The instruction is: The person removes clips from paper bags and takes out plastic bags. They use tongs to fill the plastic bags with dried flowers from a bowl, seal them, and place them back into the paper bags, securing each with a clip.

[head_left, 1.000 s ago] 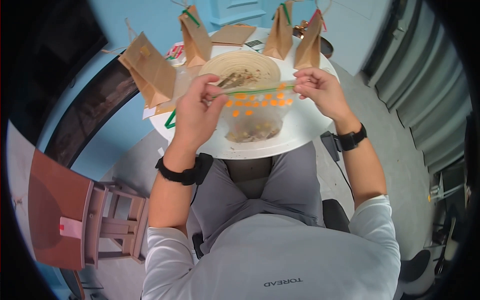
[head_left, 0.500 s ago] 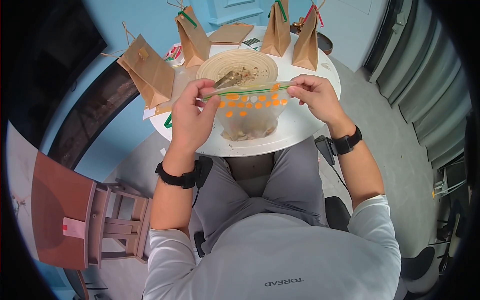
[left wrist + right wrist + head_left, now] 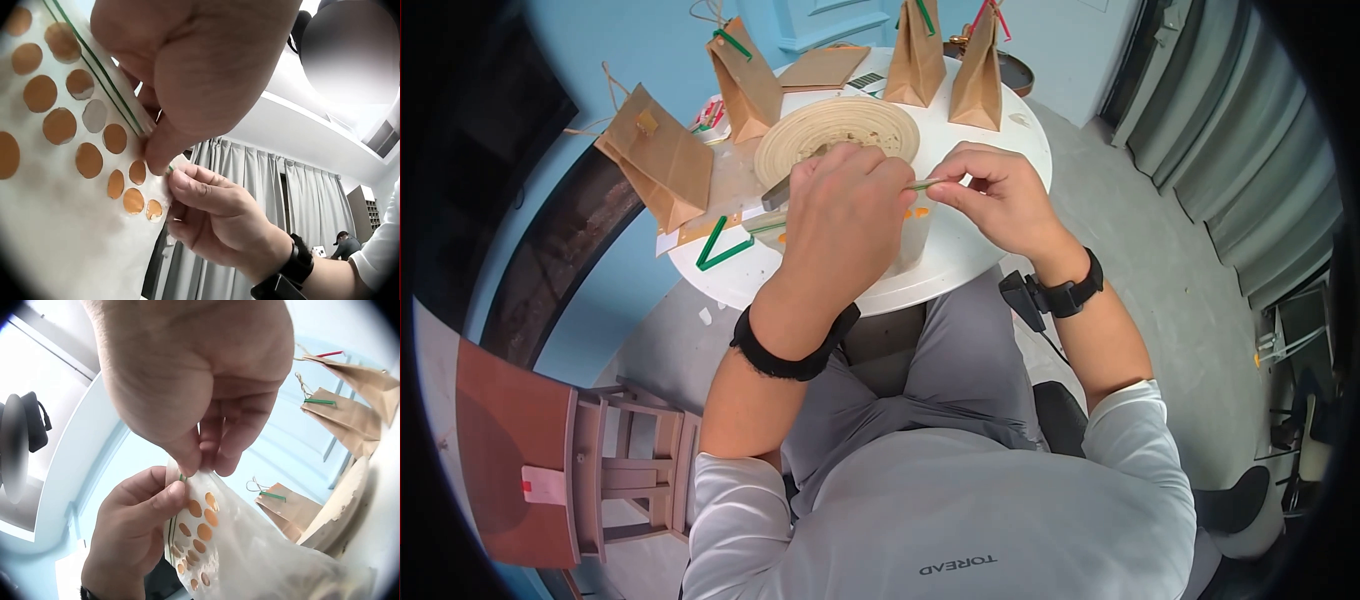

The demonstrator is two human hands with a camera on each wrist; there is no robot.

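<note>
A translucent zip bag with orange dots (image 3: 62, 206) and a green-lined seal is held up by both hands. My left hand (image 3: 847, 215) pinches the seal close beside the right hand, thumb against the strip. My right hand (image 3: 998, 200) pinches the seal's right end between thumb and fingers. In the right wrist view, the bag (image 3: 250, 550) has blurred contents low down, and the left hand (image 3: 134, 525) grips its edge. Behind the left hand, a woven round basket (image 3: 790, 130) holds brown bits, with a metal tool (image 3: 776, 194) beside that hand.
Brown paper bags with green or red strips stand around the back of the round white table (image 3: 1030, 150), one (image 3: 662, 165) at the left. A green bent strip (image 3: 725, 245) lies left of the left hand. A flat brown packet (image 3: 825, 68) lies behind the basket.
The left hand has slid along the seal toward the right hand, now covering much of the bag. The head view has shifted, so the table items appear further left.
</note>
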